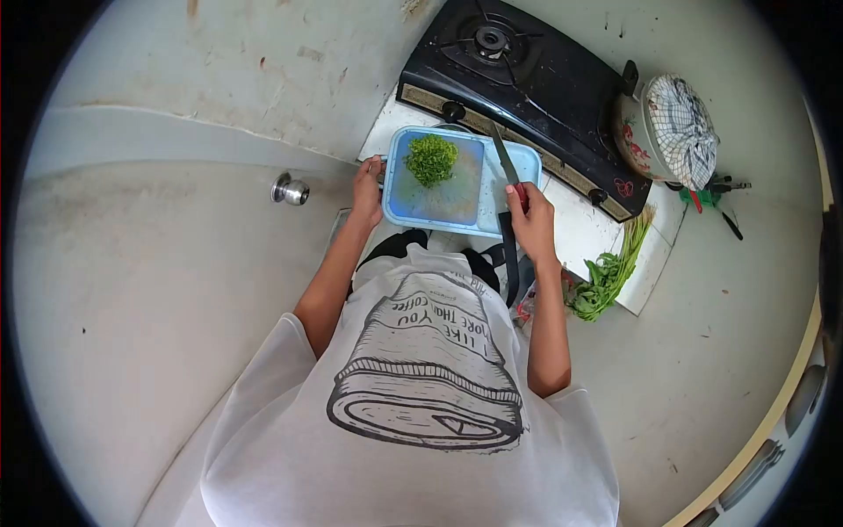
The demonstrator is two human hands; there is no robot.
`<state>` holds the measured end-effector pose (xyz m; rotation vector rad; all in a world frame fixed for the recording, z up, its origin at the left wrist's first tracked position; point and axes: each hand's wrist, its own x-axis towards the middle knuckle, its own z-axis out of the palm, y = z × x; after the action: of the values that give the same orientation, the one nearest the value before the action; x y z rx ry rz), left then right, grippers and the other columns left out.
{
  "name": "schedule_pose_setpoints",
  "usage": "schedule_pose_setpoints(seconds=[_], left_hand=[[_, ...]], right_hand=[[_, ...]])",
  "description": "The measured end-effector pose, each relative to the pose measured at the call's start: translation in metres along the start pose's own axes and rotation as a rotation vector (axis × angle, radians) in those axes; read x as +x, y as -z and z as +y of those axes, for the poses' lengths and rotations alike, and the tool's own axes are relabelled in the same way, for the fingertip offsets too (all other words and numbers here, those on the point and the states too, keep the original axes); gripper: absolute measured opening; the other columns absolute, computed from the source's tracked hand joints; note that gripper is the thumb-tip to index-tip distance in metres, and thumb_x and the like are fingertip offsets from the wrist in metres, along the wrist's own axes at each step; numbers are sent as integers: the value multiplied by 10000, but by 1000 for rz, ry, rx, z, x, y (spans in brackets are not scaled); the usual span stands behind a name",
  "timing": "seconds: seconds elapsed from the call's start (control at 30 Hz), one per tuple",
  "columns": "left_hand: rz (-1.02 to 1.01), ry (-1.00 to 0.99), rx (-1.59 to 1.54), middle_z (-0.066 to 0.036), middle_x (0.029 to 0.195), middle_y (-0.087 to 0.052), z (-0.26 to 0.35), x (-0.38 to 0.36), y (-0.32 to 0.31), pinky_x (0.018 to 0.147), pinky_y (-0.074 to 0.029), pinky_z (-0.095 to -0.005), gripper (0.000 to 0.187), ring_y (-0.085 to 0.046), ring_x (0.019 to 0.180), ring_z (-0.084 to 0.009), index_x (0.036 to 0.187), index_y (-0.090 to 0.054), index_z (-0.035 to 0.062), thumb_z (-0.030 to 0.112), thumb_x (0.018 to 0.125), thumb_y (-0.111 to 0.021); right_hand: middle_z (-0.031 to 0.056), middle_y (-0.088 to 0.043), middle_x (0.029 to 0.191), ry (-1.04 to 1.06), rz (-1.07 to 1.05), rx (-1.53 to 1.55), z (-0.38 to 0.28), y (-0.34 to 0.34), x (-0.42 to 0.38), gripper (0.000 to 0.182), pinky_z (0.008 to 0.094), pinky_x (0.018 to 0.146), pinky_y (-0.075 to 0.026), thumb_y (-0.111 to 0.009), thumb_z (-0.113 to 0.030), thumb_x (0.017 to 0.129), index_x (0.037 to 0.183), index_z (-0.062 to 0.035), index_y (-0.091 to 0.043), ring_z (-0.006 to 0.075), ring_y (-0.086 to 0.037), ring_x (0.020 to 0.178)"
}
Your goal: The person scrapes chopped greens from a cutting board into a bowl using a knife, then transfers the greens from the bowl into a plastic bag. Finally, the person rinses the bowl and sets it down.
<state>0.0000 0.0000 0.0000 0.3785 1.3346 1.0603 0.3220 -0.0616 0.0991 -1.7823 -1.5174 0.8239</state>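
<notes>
A light blue tray (512, 163) lies in front of me, its left part a darker cutting surface that bears a small heap of finely chopped greens (430, 161). My left hand (368, 191) is closed on the tray's left edge. In my right hand (532, 220) is a knife (504, 155) with a red handle, its blade pointing away from me over the right part of the tray. The blade is apart from the greens.
Beyond the tray stands a black gas stove (536, 79), with a cloth-covered pot (641, 127) at its right end. Leafy stems (606, 279) lie on the white tiles at the right. A round door knob (290, 190) is at the left.
</notes>
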Motion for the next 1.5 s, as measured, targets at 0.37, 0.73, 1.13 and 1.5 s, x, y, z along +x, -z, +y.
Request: schedule_pose_setpoints(seconds=[0.37, 0.73, 1.13, 1.5], left_hand=[[-77, -23, 28, -61, 1090, -617, 2, 21, -8, 868, -520, -356, 301, -574, 994, -162, 1168, -614, 71, 348, 1076, -540], [-39, 12, 19, -69, 1111, -623, 7, 29, -1, 882, -517, -371, 304, -572, 1017, -181, 1199, -589, 62, 336, 1071, -555], [-67, 74, 25, -66, 1075, -612, -4, 27, 7, 860, -520, -358, 312, -570, 986, -181, 1179, -588, 53, 343, 1064, -566], [-90, 189, 132, -123, 1233, -595, -18, 20, 10, 933, -522, -442, 396, -570, 1112, -227, 1289, -523, 36, 367, 1072, -524]], right_hand=[[185, -640, 728, -157, -213, -13, -13, 19, -11, 401, 396, 619, -467, -614, -347, 1017, 918, 41, -637, 311, -594, 609], [146, -705, 803, -188, -499, 204, -30, -6, -3, 387, 351, 679, -553, -627, -355, 1014, 980, 27, -674, 249, -696, 700], [168, -661, 741, 122, -448, -214, -32, -19, 16, 460, 406, 654, -495, -770, -446, 873, 804, -3, -666, 323, -650, 702], [135, -628, 766, 114, -406, -162, -21, -27, 0, 462, 400, 650, -487, -817, -430, 830, 823, -2, -644, 304, -624, 693]])
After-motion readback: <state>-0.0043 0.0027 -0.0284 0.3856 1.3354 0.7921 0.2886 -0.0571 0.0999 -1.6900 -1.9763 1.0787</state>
